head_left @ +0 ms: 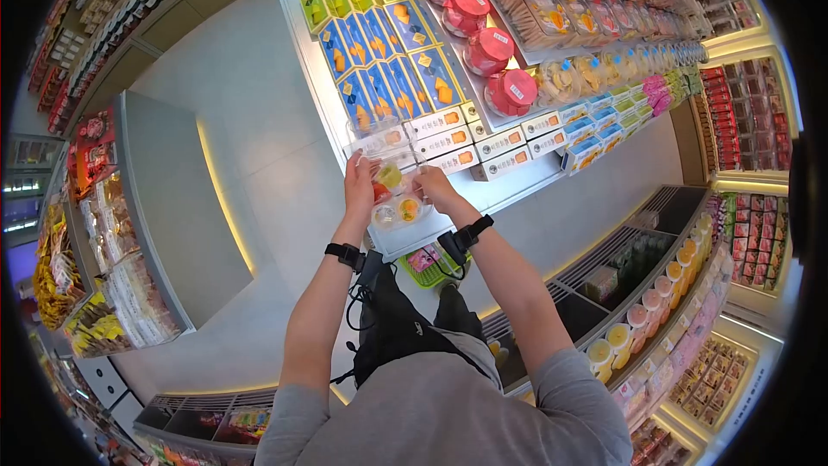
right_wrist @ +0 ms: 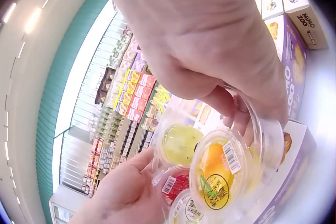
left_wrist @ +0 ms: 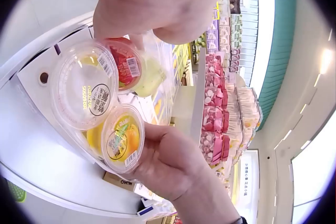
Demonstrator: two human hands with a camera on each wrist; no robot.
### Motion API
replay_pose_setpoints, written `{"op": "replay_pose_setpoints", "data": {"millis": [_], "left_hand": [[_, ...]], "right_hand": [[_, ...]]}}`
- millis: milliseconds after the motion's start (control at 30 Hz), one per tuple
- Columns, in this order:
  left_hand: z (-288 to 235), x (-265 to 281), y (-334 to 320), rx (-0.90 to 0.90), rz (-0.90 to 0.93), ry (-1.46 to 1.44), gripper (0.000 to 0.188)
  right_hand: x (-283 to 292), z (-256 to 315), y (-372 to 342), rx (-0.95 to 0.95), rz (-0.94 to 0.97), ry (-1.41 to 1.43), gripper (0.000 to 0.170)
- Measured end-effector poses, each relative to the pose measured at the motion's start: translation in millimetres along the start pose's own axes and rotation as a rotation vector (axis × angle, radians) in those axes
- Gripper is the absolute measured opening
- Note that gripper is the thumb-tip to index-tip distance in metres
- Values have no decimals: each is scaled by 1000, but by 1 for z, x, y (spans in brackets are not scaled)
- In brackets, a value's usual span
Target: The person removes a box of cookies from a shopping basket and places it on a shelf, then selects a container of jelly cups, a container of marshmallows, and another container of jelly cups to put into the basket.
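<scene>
A clear plastic pack of lidded fruit cups is held between both hands over the display table. Among its cups are a green cup [head_left: 390, 174], a red cup [left_wrist: 126, 64], an orange cup [right_wrist: 218, 169] and a pale, clear cup [left_wrist: 84, 90]. My left hand [head_left: 359, 188] grips the pack along its left side, thumb beside the red cup in the right wrist view. From the other side my right hand [head_left: 438, 190] holds it, fingers curled at the clear plastic edge [right_wrist: 257, 124]. Parts of both hands' fingers are hidden.
White boxes [head_left: 448, 142] and blue boxes [head_left: 366, 60] cover the display table [head_left: 517, 190] ahead. Beyond stand red-lidded jars [head_left: 511, 91]. A green basket [head_left: 423, 269] is below the table's near edge. A grey display unit [head_left: 177, 207] stands left, and curved shelving [head_left: 621, 293] right.
</scene>
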State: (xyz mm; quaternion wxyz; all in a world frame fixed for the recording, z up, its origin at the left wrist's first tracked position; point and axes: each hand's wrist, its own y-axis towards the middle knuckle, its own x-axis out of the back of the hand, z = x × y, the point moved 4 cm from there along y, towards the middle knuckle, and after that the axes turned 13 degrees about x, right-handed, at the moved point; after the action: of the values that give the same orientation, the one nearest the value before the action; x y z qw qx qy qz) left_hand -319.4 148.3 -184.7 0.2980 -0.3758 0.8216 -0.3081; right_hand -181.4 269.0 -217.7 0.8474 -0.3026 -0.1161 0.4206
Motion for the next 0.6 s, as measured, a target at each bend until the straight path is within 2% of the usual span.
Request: {"op": "replay_pose_setpoints", "data": {"millis": [33,167,233,300,333,400,433,500,567,600], "left_hand": [[-1,1,5,-53,-14,14,47],[2,6,10,-6,-64,12,44],[13,17,28,-120,-162,50,41],[14,16,26,-151,-214,87,37],[11,15,21,-187,-266,119,33],[7,13,15,-214,-279,172,34],[5,13,12,-242,-297,222,35],[2,15,9,-240,-279,222,37],[-4,17,12,-242,-260,221,39],[-7,19,19,-169,-238,107,41]], "right_hand": [[-1,-5,2,-6,-12,7,17],[-3,-6,0,84,-165,21,15],[-3,1,-5,102,-224,20,20],[0,9,-11,281,-381,-196,29],[0,8,-11,277,-382,-193,29],[5,10,-9,380,-423,-460,28],[7,5,-9,379,-426,-459,28],[7,5,-14,593,-473,-756,31],[-7,35,-36,653,-492,-817,33],[-14,54,-47,713,-513,-879,35]]}}
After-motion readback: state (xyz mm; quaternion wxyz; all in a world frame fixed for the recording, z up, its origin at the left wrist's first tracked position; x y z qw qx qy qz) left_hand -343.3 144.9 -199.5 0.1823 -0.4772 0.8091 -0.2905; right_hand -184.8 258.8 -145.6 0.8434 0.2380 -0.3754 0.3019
